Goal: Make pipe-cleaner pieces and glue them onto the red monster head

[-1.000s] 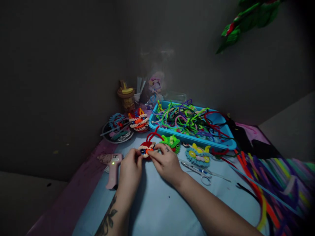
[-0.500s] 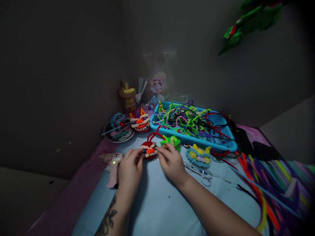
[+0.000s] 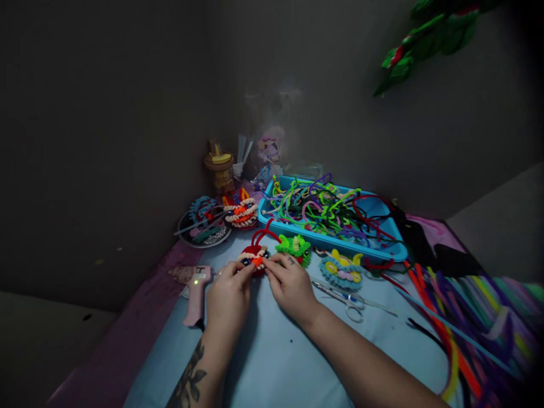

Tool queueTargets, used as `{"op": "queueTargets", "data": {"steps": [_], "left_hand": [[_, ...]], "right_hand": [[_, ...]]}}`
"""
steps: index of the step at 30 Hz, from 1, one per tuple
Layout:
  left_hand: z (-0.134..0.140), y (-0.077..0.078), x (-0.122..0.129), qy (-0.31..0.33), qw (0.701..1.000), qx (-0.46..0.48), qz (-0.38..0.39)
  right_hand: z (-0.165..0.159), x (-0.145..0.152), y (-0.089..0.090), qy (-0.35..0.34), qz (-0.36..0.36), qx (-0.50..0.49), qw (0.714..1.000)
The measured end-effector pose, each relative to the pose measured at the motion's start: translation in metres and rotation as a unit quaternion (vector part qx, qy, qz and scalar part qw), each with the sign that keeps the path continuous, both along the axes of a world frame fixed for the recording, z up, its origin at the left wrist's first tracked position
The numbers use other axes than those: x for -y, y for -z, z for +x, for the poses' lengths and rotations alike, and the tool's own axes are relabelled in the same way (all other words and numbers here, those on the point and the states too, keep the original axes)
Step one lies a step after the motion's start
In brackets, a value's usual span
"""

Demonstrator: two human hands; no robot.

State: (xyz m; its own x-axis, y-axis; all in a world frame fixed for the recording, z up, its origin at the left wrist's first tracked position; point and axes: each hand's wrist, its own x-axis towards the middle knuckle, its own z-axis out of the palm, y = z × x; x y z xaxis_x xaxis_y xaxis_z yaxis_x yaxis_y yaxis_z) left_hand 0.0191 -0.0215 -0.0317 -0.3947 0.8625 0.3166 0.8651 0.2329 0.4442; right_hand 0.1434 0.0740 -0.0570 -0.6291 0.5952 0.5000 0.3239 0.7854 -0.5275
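Between my hands is a red pipe-cleaner lion head point(image 3: 256, 253) with cream trim, blue eyes and an orange middle; two red stems loop up from its top. The fingers of my left hand point(image 3: 229, 289) pinch its lower left edge. My right hand point(image 3: 291, 286) presses closed fingertips to its lower right side, and both hands hide part of its lower rim. Just behind my right hand lies a green pipe-cleaner figure point(image 3: 294, 249). A blue and yellow one point(image 3: 341, 269) rests to the right, with scissors point(image 3: 346, 297) in front of it.
At left a pink glue gun point(image 3: 198, 294) shows a lit green light. Farther back are a metal bowl point(image 3: 204, 242), a finished cream and orange head point(image 3: 241, 213) and a brown cup point(image 3: 220, 170). A blue tray point(image 3: 331, 242) holds tangled pipe cleaners; bundled stems point(image 3: 480, 323) spread at right.
Both hands have shifted lower on the red lion head, from its sides to its bottom edge, so more of its eyes show. The whole view has moved slightly.
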Motion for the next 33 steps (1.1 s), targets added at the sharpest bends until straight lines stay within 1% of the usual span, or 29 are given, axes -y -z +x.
{"op": "queueTargets", "data": {"steps": [3,8,13,16,18,20,22,24,26,28,31,33], "left_hand": [[0.001,-0.002,0.0,-0.007,1.0,0.002,-0.009],[0.001,-0.002,0.001,-0.006,1.0,0.005,0.004],[0.001,-0.001,0.0,0.001,1.0,0.021,0.008],[-0.003,-0.001,0.0,-0.016,0.997,0.059,0.045],[-0.008,-0.002,-0.001,-0.057,0.991,0.082,0.086],[-0.012,-0.003,-0.003,-0.11,0.982,0.094,0.123],[-0.013,-0.003,-0.005,-0.152,0.971,0.111,0.146],[-0.012,-0.004,-0.007,-0.175,0.962,0.133,0.161],[-0.011,-0.004,-0.007,-0.186,0.956,0.152,0.169],[-0.011,-0.004,-0.006,-0.194,0.953,0.163,0.169],[-0.017,-0.007,0.003,-0.188,0.955,0.167,0.16],[-0.026,-0.01,0.014,-0.178,0.959,0.16,0.154]], "right_hand": [[0.0,-0.001,0.0,-0.001,0.003,0.002,1.0],[0.002,-0.001,0.003,0.012,-0.024,-0.027,0.999],[-0.001,0.0,0.002,-0.005,-0.053,-0.042,0.998],[0.003,-0.005,-0.006,0.018,-0.121,-0.096,0.988],[0.008,-0.013,-0.015,0.045,-0.201,-0.12,0.971],[0.01,-0.023,-0.023,0.055,-0.281,-0.111,0.952],[0.006,-0.035,-0.029,0.037,-0.324,-0.081,0.942],[-0.006,-0.044,-0.035,-0.005,-0.346,-0.05,0.937],[-0.022,-0.048,-0.04,-0.045,-0.353,-0.028,0.934],[-0.038,-0.049,-0.047,-0.072,-0.342,-0.01,0.937],[-0.051,-0.046,-0.063,-0.101,-0.3,0.031,0.948],[-0.052,-0.046,-0.079,-0.098,-0.257,0.055,0.96]]}}
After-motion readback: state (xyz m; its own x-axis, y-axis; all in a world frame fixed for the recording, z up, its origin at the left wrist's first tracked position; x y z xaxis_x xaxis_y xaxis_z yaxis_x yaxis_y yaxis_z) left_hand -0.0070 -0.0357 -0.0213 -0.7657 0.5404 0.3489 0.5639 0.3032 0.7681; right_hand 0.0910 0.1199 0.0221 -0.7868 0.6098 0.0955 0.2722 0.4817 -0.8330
